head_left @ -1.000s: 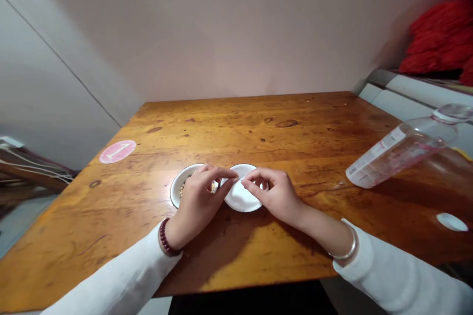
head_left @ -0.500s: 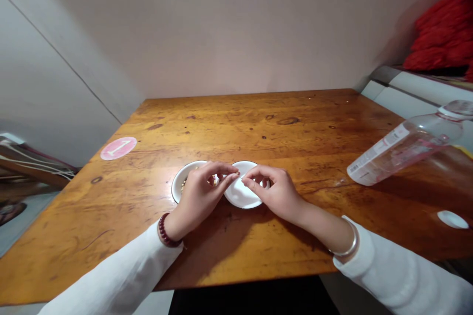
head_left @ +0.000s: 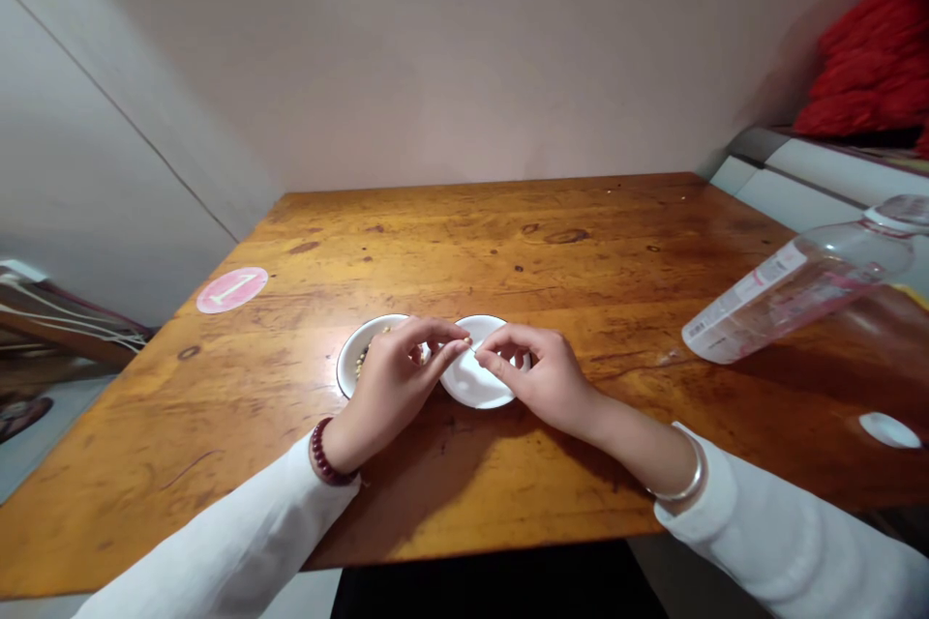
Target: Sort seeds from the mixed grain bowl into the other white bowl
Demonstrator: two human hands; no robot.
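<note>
Your left hand (head_left: 388, 387) and right hand (head_left: 541, 372) meet above the dishes, fingertips almost touching. Left fingers (head_left: 435, 334): thumb and forefinger closed in a pinch on a tiny yellowish grain (head_left: 465, 341). Right fingers (head_left: 508, 338): also pinched closed, on a fine pale strand (head_left: 473, 347), too thin to say if it is needle or thread. Its tip sits just beside the grain.

Under your left palm, a white dish with a dark rim (head_left: 352, 363) holds more yellowish grains (head_left: 360, 365). Under your right fingers, a shallow white dish (head_left: 471, 392) shows nothing visible on it. The two rims lie very near each other; your hands hide whether they touch.

Beaded bracelet (head_left: 324, 453) on your left wrist, silver bangle (head_left: 689, 474) on your right, white sleeves (head_left: 791, 546) on both.

The tabletop (head_left: 218, 464) is varnished wood. On it: pink round sticker marked "1" (head_left: 232, 290), far left; clear plastic bottle (head_left: 798, 290) on its side, far right; small white oval piece (head_left: 889, 430) near the right edge. Red fabric (head_left: 871, 68) sits on a white ledge (head_left: 798, 169) beyond, against a pale wall (head_left: 464, 48).
</note>
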